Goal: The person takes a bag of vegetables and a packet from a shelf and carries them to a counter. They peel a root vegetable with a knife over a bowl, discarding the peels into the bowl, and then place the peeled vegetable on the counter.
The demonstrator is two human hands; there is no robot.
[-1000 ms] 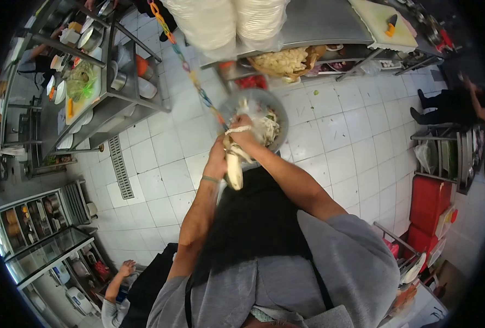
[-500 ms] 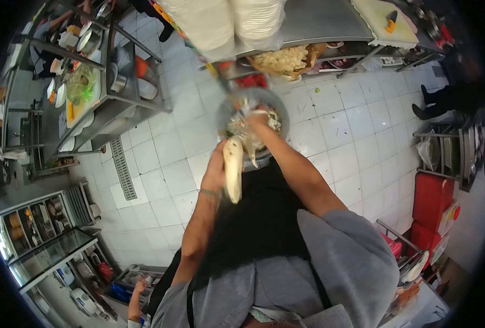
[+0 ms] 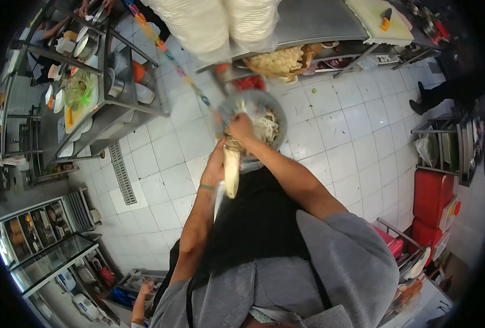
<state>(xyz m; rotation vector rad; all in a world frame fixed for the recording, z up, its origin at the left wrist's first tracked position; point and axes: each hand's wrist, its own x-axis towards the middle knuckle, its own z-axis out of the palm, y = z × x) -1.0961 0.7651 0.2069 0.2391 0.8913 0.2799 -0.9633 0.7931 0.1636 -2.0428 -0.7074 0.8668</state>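
Note:
A long pale root or plantain-like piece (image 3: 231,172) hangs along the palm side of my left hand (image 3: 214,164), whose fingers wrap round it. My right hand (image 3: 240,128) is closed at the upper end of the piece; whatever it grips is too small to name. Beyond both hands stands a round grey bin (image 3: 280,106) on the floor, with pale scraps and peelings (image 3: 267,127) inside. My right hand is over the bin's near left part.
A red-filled container (image 3: 247,83) sits just beyond the bin, below a steel table (image 3: 319,22). Steel shelving (image 3: 108,101) stands at the left. Dark-clothed legs (image 3: 444,94) of a person are at the right, and another person's arm (image 3: 140,306) at the lower left.
My right hand has moved left and nearer, to the top of the pale piece. The thin strip hanging beside the piece no longer shows. The colourful cord looks sharper and sits differently.

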